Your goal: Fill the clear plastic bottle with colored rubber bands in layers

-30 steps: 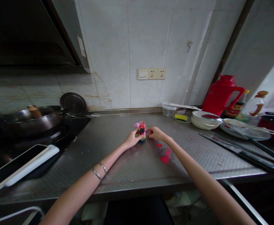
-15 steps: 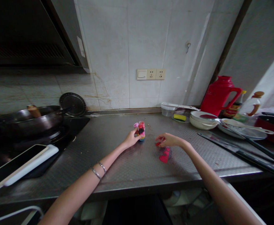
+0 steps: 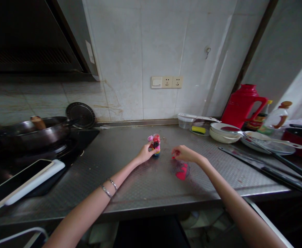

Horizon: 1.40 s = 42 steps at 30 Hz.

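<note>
My left hand [image 3: 145, 154] is closed around a small clear bottle [image 3: 156, 139] that stands upright on the metal counter [image 3: 120, 172]. Layers of red, black, pink, yellow and blue show in it. A pink ring-shaped piece [image 3: 150, 138] sits at the bottle's upper left, and I cannot tell whether it is attached. To the right, my right hand [image 3: 184, 153] is bent downward, its fingertips pinching a small red piece [image 3: 173, 157]. Just below that hand lie red pieces [image 3: 181, 174] on or in something clear and thin, partly hidden by the hand's shadow.
On the left are a pan [image 3: 39, 132] on the stove and a phone [image 3: 13, 182] on a white stand. To the right lie a long knife [image 3: 244, 159], stacked bowls [image 3: 224, 135], a yellow sponge [image 3: 198, 130] and a red thermos [image 3: 242, 105]. The counter's front edge [image 3: 153, 209] runs nearby.
My right hand has shifted very slightly, and less red shows at its fingertips. My left hand keeps its hold on the bottle in the same place.
</note>
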Motion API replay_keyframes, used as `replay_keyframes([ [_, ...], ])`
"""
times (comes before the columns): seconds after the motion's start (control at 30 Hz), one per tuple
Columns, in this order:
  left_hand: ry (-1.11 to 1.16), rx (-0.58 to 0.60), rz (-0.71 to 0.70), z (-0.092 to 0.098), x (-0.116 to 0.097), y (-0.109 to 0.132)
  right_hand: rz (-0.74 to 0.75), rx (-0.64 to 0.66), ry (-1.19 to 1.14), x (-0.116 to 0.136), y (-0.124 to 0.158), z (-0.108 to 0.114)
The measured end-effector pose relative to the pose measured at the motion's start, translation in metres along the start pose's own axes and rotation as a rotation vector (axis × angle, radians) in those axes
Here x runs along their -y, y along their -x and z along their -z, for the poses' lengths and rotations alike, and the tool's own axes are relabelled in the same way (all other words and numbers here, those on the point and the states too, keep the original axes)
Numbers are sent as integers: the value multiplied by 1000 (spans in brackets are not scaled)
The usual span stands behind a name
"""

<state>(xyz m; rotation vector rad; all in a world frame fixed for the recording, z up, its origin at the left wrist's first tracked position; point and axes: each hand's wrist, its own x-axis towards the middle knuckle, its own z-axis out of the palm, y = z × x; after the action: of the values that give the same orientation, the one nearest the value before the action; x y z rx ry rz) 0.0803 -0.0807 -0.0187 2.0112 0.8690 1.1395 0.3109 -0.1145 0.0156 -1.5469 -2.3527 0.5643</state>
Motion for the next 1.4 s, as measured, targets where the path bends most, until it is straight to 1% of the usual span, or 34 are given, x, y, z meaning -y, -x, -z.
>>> replay_keyframes([
  [0.1, -4, 2, -13, 0, 0, 0, 60, -75, -39, 5, -7, 14],
  [0.17, 3, 5, -6, 0, -1, 0, 100, -150, -82, 13, -13, 27],
  [0.27, 18, 14, 11, 0, -3, 0, 181, -267, -164, 34, -22, 48],
  [0.33, 25, 17, 19, 0, -5, 1, 231, -326, -177, 50, -29, 59],
  [0.43, 37, 21, 20, 0, -6, 1, 295, -353, -109, 74, -38, 68],
  [0.57, 37, 28, 12, 0, -9, 2, 371, -281, 14, 93, -49, 69],
  [0.67, 31, 31, 10, 1, -11, 3, 412, -231, 83, 96, -53, 66],
  [0.8, 22, 36, 24, 1, -11, 2, 420, -225, 89, 92, -53, 66],
  [0.87, 12, 29, 35, 1, -10, 2, 416, -259, 52, 87, -54, 68],
  [0.93, 5, 26, 44, 1, -10, 2, 401, -325, -21, 80, -57, 68],
  [1.0, 12, 25, 49, 1, -10, 2, 356, -384, -89, 68, -65, 66],
  [1.07, 29, 23, 50, 1, -10, 2, 265, -400, -99, 54, -77, 58],
  [1.13, 43, 13, 52, 0, -10, 2, 160, -353, -53, 39, -93, 45],
  [1.17, 49, 8, 53, 0, -9, 2, 132, -320, -21, 33, -101, 37],
  [1.2, 54, 1, 55, -1, -9, 2, 142, -284, 15, 28, -109, 28],
  [1.27, 65, -9, 53, -1, -8, 2, 232, -236, 84, 21, -123, 11],
  [1.33, 69, -8, 47, -2, -6, 2, 311, -199, 145, 19, -136, -3],
  [1.4, 66, -4, 45, -1, -5, 2, 349, -169, 173, 21, -146, -12],
])
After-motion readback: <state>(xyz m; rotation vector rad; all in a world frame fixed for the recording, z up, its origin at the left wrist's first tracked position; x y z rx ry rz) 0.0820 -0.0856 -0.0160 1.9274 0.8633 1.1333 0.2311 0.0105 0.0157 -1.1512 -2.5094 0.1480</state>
